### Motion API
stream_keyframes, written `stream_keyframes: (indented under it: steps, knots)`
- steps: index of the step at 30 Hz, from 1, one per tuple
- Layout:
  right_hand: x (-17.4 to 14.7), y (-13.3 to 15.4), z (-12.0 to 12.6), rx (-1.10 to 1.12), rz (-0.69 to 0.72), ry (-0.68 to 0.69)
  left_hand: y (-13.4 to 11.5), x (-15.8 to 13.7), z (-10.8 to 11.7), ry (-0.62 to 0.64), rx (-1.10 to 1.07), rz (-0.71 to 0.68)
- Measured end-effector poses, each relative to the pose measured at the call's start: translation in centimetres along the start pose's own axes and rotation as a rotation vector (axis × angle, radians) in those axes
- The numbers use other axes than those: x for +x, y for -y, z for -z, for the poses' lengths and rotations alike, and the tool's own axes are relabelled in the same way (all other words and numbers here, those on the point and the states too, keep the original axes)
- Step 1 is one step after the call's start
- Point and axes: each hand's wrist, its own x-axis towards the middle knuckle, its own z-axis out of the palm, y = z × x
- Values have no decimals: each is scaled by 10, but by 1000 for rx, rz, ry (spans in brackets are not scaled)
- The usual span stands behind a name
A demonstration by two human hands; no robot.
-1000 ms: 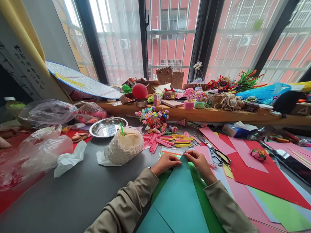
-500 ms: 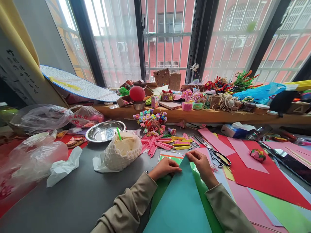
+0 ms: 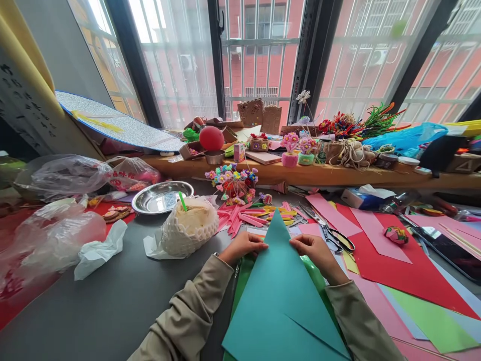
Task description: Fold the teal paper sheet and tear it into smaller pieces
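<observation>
A teal sheet of paper (image 3: 280,286), folded to a point at its far end, stands in front of me with its tip up. My left hand (image 3: 246,245) pinches its left edge a little below the tip. On the opposite edge, my right hand (image 3: 311,250) pinches the paper between thumb and fingers. A folded flap with a slanting edge shows low on the sheet's right side. Beneath the paper lies a shiny green packet (image 3: 244,283), mostly covered. Just past the tip are pink and yellow paper strips (image 3: 240,218).
Scissors (image 3: 332,235) and red card (image 3: 376,250) lie to the right, with a phone (image 3: 447,245). Left of my hands are a coconut in white foam net (image 3: 190,228), a steel plate (image 3: 161,198) and plastic bags (image 3: 63,240). Crafts crowd the wooden sill (image 3: 180,168).
Both hands have slid from the paper's tip down to its two side edges, farther apart. The sheet has tipped up, showing more of its face and the lower flap.
</observation>
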Motion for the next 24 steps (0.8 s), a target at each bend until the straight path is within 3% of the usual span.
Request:
stream_keyframes:
  steps: [3, 9, 15, 24]
  knots:
    - [2, -3, 3, 10, -12, -43, 0, -2, 4, 39, 8, 27]
    - [2, -5, 8, 14, -65, 19, 0, -1, 10, -67, -2, -18]
    - [4, -6, 11, 2, -54, -31, 0, -3, 11, -28, 23, -8]
    - [-1, 0, 16, -47, -104, 2, -3, -5, 14, -101, 2, -29]
